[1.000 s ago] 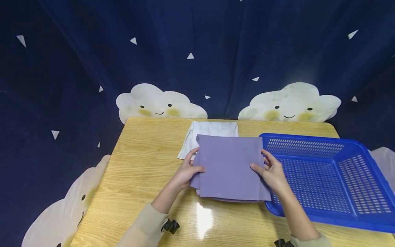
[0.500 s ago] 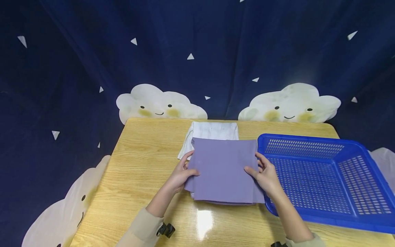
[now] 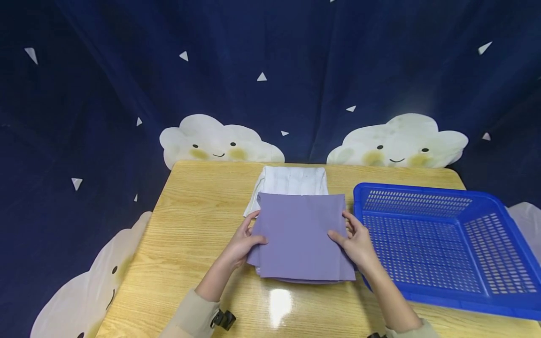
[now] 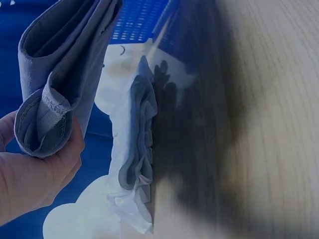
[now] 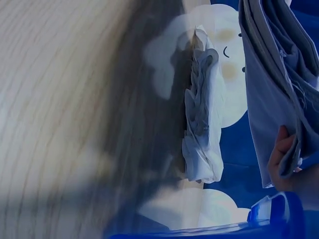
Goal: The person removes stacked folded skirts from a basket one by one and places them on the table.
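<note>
A folded purple cloth [image 3: 300, 237], several layers thick, is held up above the table between both hands. My left hand [image 3: 242, 244] pinches its left edge, thumb on top and fingers beneath. On the opposite edge my right hand [image 3: 357, 244] grips it the same way. In the left wrist view the folded layers of the purple cloth [image 4: 70, 74] show end-on, raised off the tabletop. Behind it on the table lies a folded white cloth [image 3: 296, 180], partly covered by the purple one in the head view; the right wrist view shows the white cloth [image 5: 204, 119] from the side.
A blue plastic basket [image 3: 427, 293] with slotted walls stands at the right of the wooden table [image 3: 198, 202], close beside my right hand. A dark blue curtain [image 3: 236, 94] with cloud prints hangs behind the table's far edge.
Both hands have moved left and slightly nearer to me, carrying the purple cloth along. More of the white cloth shows behind it. The basket stays where it was.
</note>
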A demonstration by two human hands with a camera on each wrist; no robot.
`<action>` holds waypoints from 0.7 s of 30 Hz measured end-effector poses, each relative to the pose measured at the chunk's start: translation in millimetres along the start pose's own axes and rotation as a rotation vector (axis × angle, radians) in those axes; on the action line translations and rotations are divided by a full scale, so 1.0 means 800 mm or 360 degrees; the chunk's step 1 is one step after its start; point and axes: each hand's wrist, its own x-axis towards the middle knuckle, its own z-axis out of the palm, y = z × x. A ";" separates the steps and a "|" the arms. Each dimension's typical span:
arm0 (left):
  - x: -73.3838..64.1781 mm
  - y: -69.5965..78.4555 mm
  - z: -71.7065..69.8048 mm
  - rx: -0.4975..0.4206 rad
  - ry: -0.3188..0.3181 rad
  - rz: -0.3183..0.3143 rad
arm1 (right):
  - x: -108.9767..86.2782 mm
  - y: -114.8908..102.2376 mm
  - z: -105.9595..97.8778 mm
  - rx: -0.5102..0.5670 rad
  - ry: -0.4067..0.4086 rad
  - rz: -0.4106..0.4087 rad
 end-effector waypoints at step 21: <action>-0.002 -0.022 -0.020 0.0051 -0.0017 -0.0049 | -0.006 0.019 0.028 -0.0026 0.0076 -0.0037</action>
